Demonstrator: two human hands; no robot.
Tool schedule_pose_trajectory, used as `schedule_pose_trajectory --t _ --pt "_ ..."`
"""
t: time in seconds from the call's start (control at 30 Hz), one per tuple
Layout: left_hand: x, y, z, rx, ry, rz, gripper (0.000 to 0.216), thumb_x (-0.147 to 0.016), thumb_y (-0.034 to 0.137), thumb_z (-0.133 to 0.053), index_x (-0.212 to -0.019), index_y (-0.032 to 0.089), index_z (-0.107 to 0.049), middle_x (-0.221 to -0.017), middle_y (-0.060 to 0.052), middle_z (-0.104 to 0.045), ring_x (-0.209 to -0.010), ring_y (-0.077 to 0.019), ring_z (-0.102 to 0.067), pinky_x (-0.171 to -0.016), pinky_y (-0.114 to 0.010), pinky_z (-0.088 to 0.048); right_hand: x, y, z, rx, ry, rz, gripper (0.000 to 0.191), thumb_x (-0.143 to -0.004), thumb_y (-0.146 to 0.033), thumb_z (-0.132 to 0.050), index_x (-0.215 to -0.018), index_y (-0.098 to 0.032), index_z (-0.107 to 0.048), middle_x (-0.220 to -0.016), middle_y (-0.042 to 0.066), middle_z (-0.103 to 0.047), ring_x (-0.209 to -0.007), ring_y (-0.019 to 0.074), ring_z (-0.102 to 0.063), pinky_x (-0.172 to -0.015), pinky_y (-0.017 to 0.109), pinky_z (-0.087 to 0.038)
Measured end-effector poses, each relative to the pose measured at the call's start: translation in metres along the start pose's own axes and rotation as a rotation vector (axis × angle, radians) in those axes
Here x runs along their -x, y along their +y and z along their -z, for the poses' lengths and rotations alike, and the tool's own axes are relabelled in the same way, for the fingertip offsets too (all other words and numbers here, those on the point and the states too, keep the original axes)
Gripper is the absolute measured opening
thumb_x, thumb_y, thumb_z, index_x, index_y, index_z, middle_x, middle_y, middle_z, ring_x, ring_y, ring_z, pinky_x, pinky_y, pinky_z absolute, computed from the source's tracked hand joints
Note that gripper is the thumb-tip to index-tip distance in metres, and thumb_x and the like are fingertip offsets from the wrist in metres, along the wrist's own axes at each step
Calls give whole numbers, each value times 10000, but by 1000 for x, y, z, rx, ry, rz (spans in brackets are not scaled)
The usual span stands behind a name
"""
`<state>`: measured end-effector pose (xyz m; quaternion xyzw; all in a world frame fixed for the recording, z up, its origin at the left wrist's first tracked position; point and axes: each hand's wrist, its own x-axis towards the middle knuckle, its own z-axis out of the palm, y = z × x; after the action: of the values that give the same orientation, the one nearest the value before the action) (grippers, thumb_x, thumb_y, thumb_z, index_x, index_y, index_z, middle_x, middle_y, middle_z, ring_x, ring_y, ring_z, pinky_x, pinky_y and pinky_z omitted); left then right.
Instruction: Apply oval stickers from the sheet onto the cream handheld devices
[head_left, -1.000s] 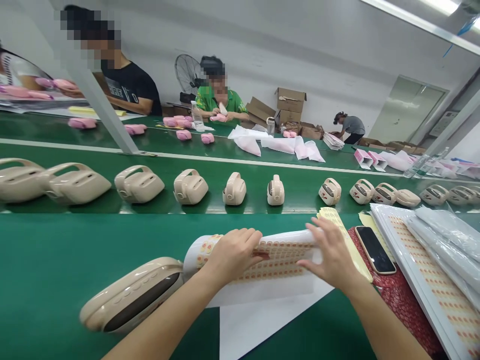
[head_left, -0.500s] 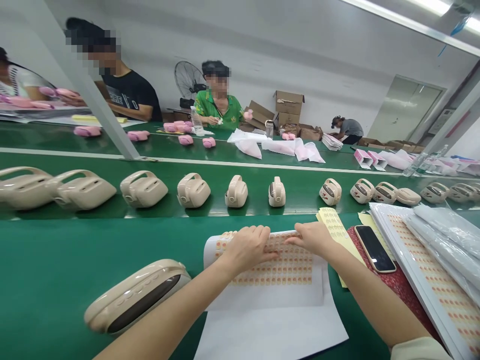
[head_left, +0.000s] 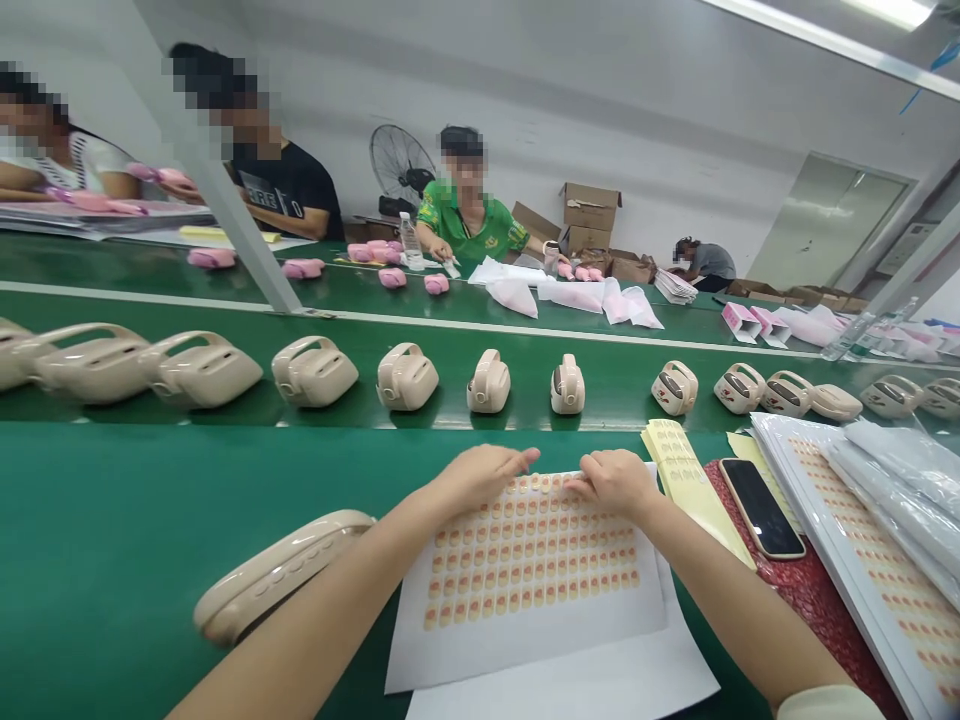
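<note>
A white sticker sheet (head_left: 534,565) with rows of small orange and cream stickers lies in front of me, above another white sheet (head_left: 630,672). My left hand (head_left: 480,478) rests at its upper left edge, fingers stretched out toward the right. At the top edge, right of the middle, my right hand (head_left: 616,484) has its fingers closed on the sheet. Left of the sheets, partly behind my left forearm, a beige rounded appliance (head_left: 281,570) with a row of buttons lies on the green table.
Beige handled appliances (head_left: 313,372) line the green belt ahead. To the right are yellow sticker sheets (head_left: 686,475), a phone (head_left: 761,508) on a red surface, and stacked sticker sheets (head_left: 840,500) under plastic bags (head_left: 911,470). Co-workers sit across the belt near pink items (head_left: 391,278).
The sticker sheet, curled at the top before, now lies flatter with more rows showing. My left hand has moved left and its fingers have straightened. The view has shifted slightly left.
</note>
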<state>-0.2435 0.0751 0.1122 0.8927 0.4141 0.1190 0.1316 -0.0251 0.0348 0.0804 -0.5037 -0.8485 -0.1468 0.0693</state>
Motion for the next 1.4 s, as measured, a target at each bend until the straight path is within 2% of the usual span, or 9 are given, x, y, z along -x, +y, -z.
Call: schedule_pose_trajectory --t 0.07,0.2,0.33,0.73,0.93,1.1,1.23,1.3,1.4 --pt "1 4 -11 -23 -29 5 594 -879 521 -190 -542 226 -580 -518 -6 -628 -472 -179 -574 -422 -252 -339 -1 -1 0 9 11 8 573 -899 -524 -199 -688 -153 -582 -588 64 -595 -527 142 -492 -483 280 -170" --pt "3 11 -29 -97 10 11 524 -884 497 -215 -539 226 -503 -559 -19 -629 -510 -191 -563 -446 -265 -284 -2 -10 -3 -10 35 -3 515 -927 -442 -201 -723 -150 -574 -651 78 -600 -596 149 -507 -527 277 -217" --pt "2 12 -38 -146 28 18 501 -890 481 -233 -540 222 -481 -574 -34 -637 -538 -204 -575 -465 -275 -256 -6 -23 -7 -109 -124 -83 484 -931 -435 -205 -770 -157 -567 -688 69 -624 -593 138 -530 -507 261 -215" --pt "10 -10 -26 -105 29 103 414 -882 420 -268 -538 230 -400 -569 -21 -618 -561 -206 -587 -471 -262 -287 -7 -3 6 -168 -335 -230 366 -925 -404 -303 -814 -207 -591 -818 9 -679 -717 133 -603 -497 223 -249" --pt "13 -12 -37 -54 40 172 408 -856 449 -295 -510 238 -348 -509 -23 -555 -539 -223 -565 -489 -280 -277 8 6 -2 -156 -387 -322 463 -936 -383 -244 -764 -175 -620 -779 63 -690 -691 179 -615 -506 254 -249" --pt "9 -10 -34 75 44 267 441 -833 491 -270 -527 231 -452 -528 -44 -582 -598 -260 -596 -524 -302 -334 5 11 -9 -188 -407 -370 478 -934 -386 -244 -719 -193 -624 -738 50 -690 -667 181 -612 -504 249 -258" --pt "20 -20 -17 262 26 349 524 -842 492 -163 -813 207 -602 -654 -56 -664 -675 -253 -633 -553 -300 -418 4 23 -12 -227 -390 -404 374 -932 -350 -285 -776 -204 -592 -724 19 -672 -666 161 -601 -511 230 -265" --pt "29 -24 -11 350 2 357 468 -803 519 -275 -902 209 -612 -716 -48 -693 -712 -250 -642 -568 -291 -443 4 29 -13 -241 -355 -443 369 -945 -312 -238 -813 -204 -566 -737 14 -661 -674 153 -595 -521 223 -272" --pt "40 -24 -11 421 -8 354 326 -699 504 -455 -710 229 -630 -709 -36 -700 -694 -262 -638 -574 -300 -452 2 32 -15 -242 -311 -520 375 -949 -294 -199 -817 -196 -536 -691 26 -631 -637 166 -575 -505 234 -252"
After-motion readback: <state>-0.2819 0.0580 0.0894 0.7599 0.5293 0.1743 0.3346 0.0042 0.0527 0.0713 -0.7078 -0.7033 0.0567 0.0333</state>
